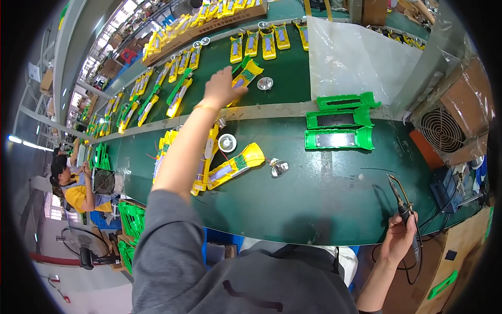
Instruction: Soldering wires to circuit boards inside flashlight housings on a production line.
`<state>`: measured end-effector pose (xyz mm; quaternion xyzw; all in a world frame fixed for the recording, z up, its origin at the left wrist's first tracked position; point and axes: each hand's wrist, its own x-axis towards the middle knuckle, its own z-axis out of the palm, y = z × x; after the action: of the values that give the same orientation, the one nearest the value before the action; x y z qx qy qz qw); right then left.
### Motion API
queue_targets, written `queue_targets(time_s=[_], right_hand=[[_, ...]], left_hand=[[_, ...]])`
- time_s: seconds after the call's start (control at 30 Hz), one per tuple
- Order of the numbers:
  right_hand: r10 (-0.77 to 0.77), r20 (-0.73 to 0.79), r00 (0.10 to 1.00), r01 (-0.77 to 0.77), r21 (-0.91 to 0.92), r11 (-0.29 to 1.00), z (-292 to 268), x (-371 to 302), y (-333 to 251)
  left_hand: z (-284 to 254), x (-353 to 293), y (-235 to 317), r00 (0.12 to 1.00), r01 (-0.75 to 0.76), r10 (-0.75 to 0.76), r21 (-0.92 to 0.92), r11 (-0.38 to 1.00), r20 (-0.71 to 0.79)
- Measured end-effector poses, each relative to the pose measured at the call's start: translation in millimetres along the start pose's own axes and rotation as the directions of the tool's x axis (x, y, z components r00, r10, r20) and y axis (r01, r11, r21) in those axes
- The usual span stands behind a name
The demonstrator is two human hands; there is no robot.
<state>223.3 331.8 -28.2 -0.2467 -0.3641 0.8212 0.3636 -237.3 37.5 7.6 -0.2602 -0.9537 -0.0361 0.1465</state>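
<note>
My left hand (222, 90) reaches across to the far strip of the green bench, its fingers closed about a yellow lamp housing (253, 70) with a small green circuit board; some of the grip is hidden. A round silver reflector (265, 83) lies just right of that housing. In my right hand (400, 238), at the near right, is a soldering iron (403, 210) with a thin bent tube beside its tip, pointing up and away. On the near bench an open yellow housing (238, 166) holds a purple cell, wired to another reflector (279, 167). More yellow housings lie partly under my left forearm.
Several green frames (339, 138) are stacked at the bench's right middle. A fan (442, 131) and a blue box (446, 189) stand at the right edge. Rows of yellow housings (268, 44) line the far strip. A co-worker (78, 191) sits at far left.
</note>
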Motion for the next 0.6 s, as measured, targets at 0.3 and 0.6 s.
queue_targets(time_s=[0.3,0.6], right_hand=[[0.038,0.114,0.993,-0.035,-0.029,0.999,10.5,-2.7,5.2],[-0.017,0.099,0.995,0.020,-0.033,0.999,9.4,-16.5,-7.5]], left_hand=[[-57.5,-197.0,87.3,0.967,-0.176,0.180,-0.035,0.984,0.181],[-82.9,-213.5,170.6,0.855,-0.434,0.513,-0.434,0.790,0.079]])
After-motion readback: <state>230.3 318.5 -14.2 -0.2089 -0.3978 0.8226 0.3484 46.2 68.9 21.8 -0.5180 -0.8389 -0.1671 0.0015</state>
